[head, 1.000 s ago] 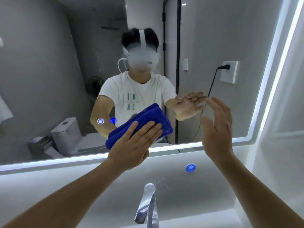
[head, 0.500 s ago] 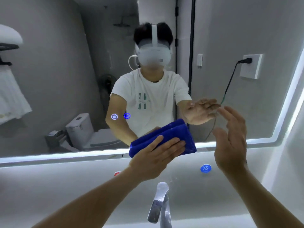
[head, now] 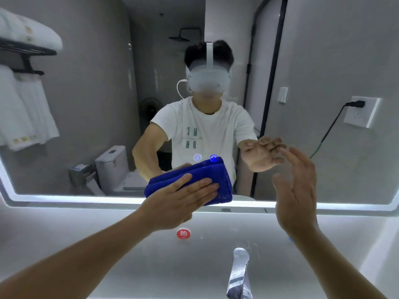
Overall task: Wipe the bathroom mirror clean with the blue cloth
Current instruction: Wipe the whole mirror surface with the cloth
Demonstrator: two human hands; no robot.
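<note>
Leftward along the mirror [head: 97, 104] has slid the cloth [head: 194, 169], now at its lower edge under the icons [head: 197, 157]; the left hand [head: 183, 197] presses it flat, fingers straight, for even contact. The right hand [head: 295, 190] hovers loose and empty near the mirror, likely for balance.
</note>
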